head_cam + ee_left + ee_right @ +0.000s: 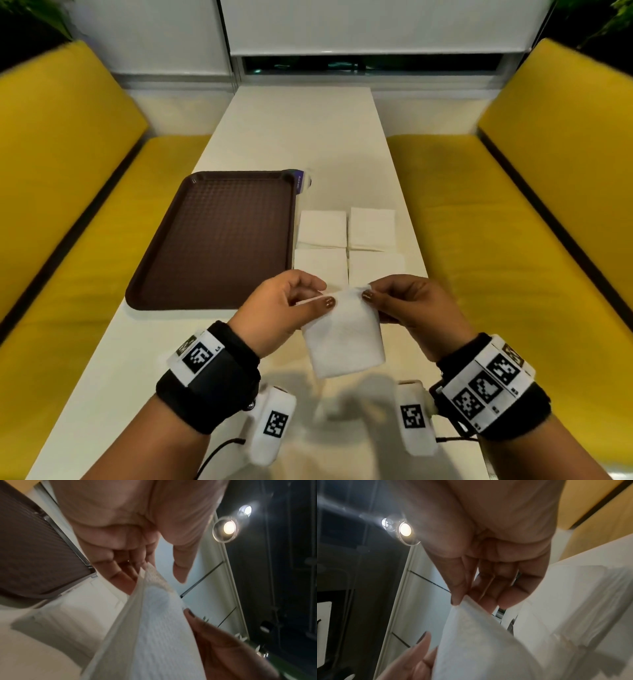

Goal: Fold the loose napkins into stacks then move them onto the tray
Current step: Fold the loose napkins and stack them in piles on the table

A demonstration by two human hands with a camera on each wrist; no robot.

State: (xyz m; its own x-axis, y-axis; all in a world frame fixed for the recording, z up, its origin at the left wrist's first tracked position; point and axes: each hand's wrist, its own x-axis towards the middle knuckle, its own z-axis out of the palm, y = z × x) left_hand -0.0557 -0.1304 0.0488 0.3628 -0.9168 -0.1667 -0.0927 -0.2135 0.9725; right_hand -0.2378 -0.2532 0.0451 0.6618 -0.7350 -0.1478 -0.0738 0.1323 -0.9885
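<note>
Left hand [281, 308] and right hand [407, 305] both raised above the long white table [301, 137], each pinching a top corner of one white paper napkin [342, 339] between thumb and fingers. Napkin hangs off those two corners, bottom edge free and clear of the tabletop, its shadow on the table below.

Landmark: the brown rectangular plastic tray [219, 236] with raised rim and textured floor, lying flat on the table. It holds no napkins. Its left long edge sits at the table's left edge; its near rim is just ahead and left of the left hand.

Just right of the tray: four stacks of folded white napkins [322, 229] in a two-by-two grid, the left pair nearly touching the tray's right rim, narrow gaps between stacks. The near pair is partly hidden behind the hands.

Beyond the tray the tabletop is bare to the far wall. Yellow upholstered benches [513, 205] flank both long table edges.
</note>
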